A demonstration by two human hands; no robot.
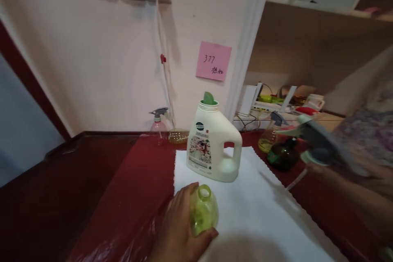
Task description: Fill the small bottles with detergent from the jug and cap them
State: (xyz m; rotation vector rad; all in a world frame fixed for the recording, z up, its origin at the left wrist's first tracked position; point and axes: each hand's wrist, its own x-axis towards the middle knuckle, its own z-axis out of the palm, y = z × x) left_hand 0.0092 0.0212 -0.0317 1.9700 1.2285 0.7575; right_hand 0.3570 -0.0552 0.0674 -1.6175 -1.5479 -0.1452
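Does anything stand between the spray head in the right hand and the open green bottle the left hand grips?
Nothing visible: only bare white cloth lies between the blurred spray head and the translucent green bottle.

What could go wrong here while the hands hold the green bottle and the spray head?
1. The left hand grips the open green bottle near the edge of the white cloth; any liquid inside might spill there.
2. The right hand holds a spray head whose tube hangs free and could perhaps drip.
3. The uncapped detergent jug stands close and could be knocked.
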